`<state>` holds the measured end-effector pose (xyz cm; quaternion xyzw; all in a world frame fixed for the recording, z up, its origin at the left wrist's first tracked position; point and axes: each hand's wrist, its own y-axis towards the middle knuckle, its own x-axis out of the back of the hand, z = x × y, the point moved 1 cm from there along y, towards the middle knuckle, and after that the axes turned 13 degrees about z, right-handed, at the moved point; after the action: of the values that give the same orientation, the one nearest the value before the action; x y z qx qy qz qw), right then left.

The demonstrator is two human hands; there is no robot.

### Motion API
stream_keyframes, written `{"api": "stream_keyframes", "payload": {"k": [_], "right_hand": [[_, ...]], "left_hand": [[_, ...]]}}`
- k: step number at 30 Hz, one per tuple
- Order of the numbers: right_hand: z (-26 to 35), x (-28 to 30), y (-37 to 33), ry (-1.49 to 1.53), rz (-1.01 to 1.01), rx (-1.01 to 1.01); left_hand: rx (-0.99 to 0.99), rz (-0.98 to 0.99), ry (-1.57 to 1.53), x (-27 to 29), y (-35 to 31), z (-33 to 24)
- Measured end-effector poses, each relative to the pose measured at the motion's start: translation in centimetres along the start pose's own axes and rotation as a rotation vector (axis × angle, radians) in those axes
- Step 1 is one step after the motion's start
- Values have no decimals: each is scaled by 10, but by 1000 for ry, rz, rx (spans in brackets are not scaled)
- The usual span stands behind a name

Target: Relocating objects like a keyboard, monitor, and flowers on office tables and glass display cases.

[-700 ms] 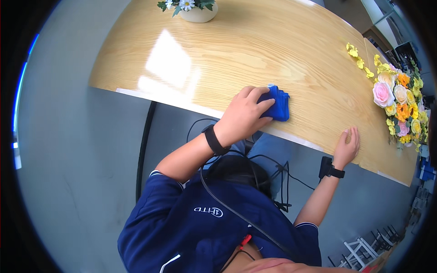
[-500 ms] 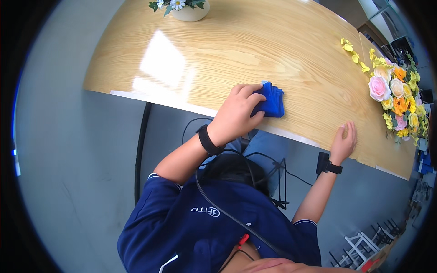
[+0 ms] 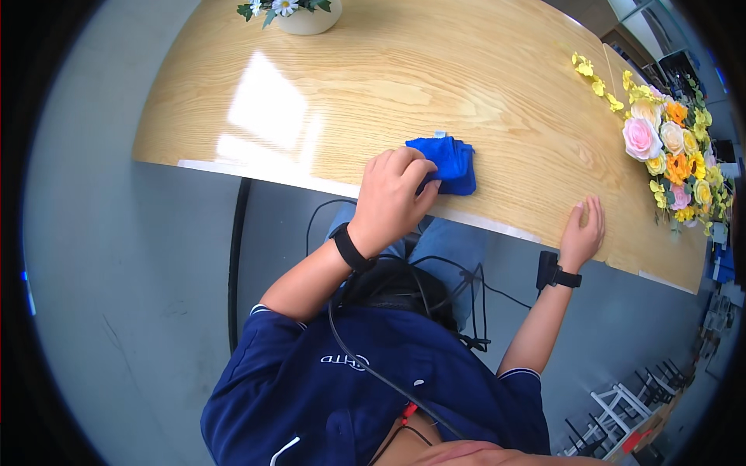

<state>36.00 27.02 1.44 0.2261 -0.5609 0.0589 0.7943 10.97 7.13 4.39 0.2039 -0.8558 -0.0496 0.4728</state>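
A folded blue cloth (image 3: 458,165) with a small pale tag lies near the front edge of the wooden table (image 3: 373,74). My left hand (image 3: 395,186) pinches the cloth's left part between thumb and fingers. There an upper layer is raised and shifted from the layers beneath it. My thumb and fingertips partly hide the gripped edge. Farther right, my right hand (image 3: 583,231) rests by the table's front edge with its fingers loosely extended and nothing in it. Both wrists wear black bands.
A colourful flower arrangement (image 3: 672,155) stands at the table's right side. At the far left is a white pot (image 3: 311,19) with daisies. Black cables (image 3: 474,291) hang over my lap below the table edge. White stools (image 3: 622,404) stand at the lower right.
My left hand has drawn back slightly to the left and now pinches the cloth's edge. The cloth's upper layer has lifted and shifted left. The right hand stays by the table edge.
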Motion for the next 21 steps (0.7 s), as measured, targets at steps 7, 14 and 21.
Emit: {"api": "stream_keyframes", "payload": {"k": [7, 14, 21], "right_hand": [[1, 0, 0, -12, 15, -22], [0, 0, 0, 0, 14, -15], [6, 4, 0, -45, -13, 10]], "left_hand": [[-29, 19, 167, 1, 9, -10], [-39, -17, 140, -9, 11, -13], [-121, 10, 174, -16, 9, -17]]}}
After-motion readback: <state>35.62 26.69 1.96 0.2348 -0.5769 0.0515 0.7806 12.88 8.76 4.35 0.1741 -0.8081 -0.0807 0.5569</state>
